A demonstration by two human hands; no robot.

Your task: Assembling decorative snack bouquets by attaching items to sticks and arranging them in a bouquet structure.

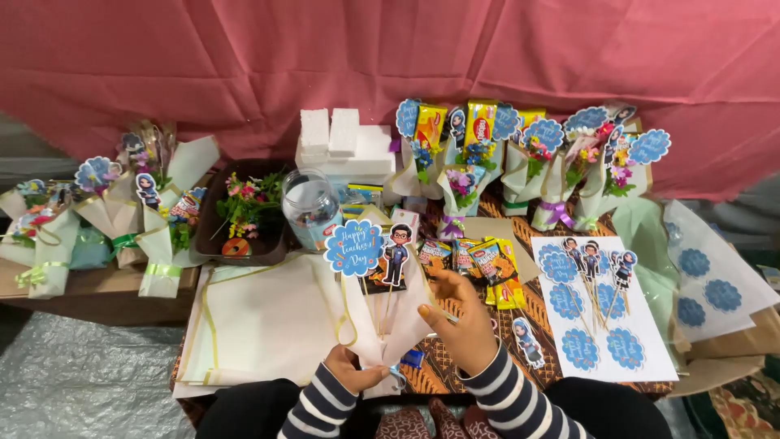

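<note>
Low over the desk (244, 382), my left hand (351, 374) pinches the cream paper cone (382, 325) at its base; right fingers (443, 313) clamp its edge. Loosening could topple the stick toppers (374, 248).

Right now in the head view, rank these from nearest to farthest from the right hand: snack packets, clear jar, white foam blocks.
From the right hand:
1. Snack packets, just above it on the table.
2. Clear jar, up and to the left.
3. White foam blocks, at the back by the red cloth.
</note>
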